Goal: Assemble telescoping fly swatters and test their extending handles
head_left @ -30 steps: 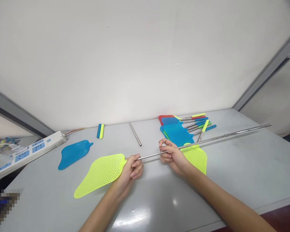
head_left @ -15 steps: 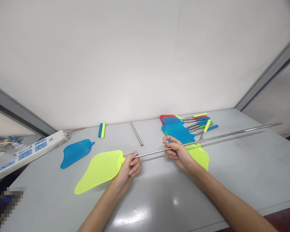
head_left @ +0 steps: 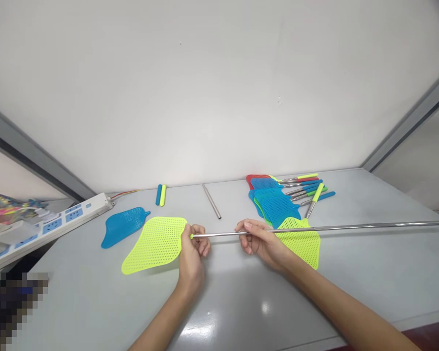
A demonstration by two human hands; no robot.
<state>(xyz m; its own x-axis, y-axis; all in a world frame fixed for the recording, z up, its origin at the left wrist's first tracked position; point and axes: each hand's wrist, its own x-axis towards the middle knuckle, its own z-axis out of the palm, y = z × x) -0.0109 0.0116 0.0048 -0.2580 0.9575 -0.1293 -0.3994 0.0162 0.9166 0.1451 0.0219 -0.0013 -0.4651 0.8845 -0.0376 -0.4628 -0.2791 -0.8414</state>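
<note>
My left hand (head_left: 192,253) grips the yellow head (head_left: 157,243) at its neck, seemingly steadying it; my right (head_left: 263,241) pinches the rod (head_left: 358,226), apparently keeping it level from centre to right edge. Upper-right of centre, finished swatters (head_left: 278,202) lie piled; two grips (head_left: 160,195) wait left of centre.

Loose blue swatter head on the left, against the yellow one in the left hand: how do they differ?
The blue head lies on the table; the yellow head is held by the left hand. The blue head's neck has no rod, whereas the yellow head's meets a long metal rod. Both are perforated paddles.
</note>
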